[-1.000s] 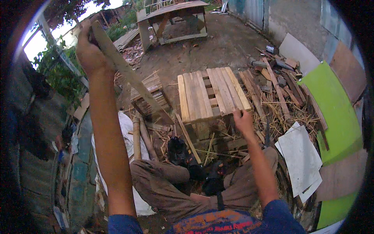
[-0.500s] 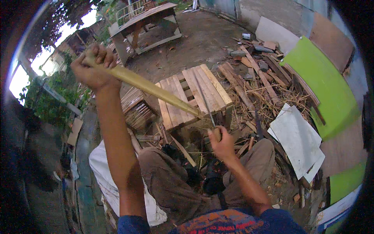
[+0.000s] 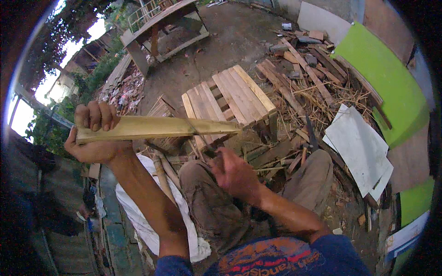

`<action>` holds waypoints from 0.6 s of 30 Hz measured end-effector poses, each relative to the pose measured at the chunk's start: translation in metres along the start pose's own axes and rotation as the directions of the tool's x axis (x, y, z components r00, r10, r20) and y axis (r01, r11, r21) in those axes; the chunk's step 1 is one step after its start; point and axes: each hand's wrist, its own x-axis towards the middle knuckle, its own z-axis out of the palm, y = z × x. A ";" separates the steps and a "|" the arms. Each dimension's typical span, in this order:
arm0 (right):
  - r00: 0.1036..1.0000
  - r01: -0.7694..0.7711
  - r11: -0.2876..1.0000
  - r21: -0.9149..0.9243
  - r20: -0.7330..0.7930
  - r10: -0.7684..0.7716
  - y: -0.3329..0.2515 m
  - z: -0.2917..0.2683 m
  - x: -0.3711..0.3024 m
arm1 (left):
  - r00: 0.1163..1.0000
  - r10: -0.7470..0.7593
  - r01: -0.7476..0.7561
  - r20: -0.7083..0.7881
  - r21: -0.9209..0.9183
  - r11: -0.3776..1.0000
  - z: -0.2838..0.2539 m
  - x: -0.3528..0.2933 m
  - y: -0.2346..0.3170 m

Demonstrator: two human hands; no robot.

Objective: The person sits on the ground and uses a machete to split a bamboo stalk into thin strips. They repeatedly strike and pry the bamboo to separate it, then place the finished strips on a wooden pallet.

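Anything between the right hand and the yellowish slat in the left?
Only the thin blade that the right hand holds: it slants up-left from the fist, crossing the yellowish slat in this view. Nothing else visible stands between.

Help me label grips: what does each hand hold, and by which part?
Left hand: yellowish slat, by its left end. Right hand: knife, apparently by its handle.

Bare dirt ground [image 3: 230,39]. Standing on it: low slatted wooden table [image 3: 237,99]; larger wooden table [image 3: 156,20] farther off. Scrap-wood pile [image 3: 306,69] right, dry stalks [image 3: 354,102] strewn over.
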 end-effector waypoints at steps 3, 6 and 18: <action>0.968 0.209 0.976 -0.057 -0.133 -0.214 -0.016 0.002 0.000 | 0.999 0.033 -0.033 0.005 0.020 0.999 0.010 -0.002 -0.005; 0.999 0.002 0.988 -0.152 -0.034 -0.007 0.015 0.003 -0.004 | 0.998 0.039 -0.040 -0.051 -0.023 0.999 0.012 -0.011 0.000; 0.969 -0.231 0.950 -0.209 0.031 0.243 0.052 -0.003 -0.009 | 0.992 0.047 -0.047 -0.118 0.000 0.999 0.018 -0.023 0.002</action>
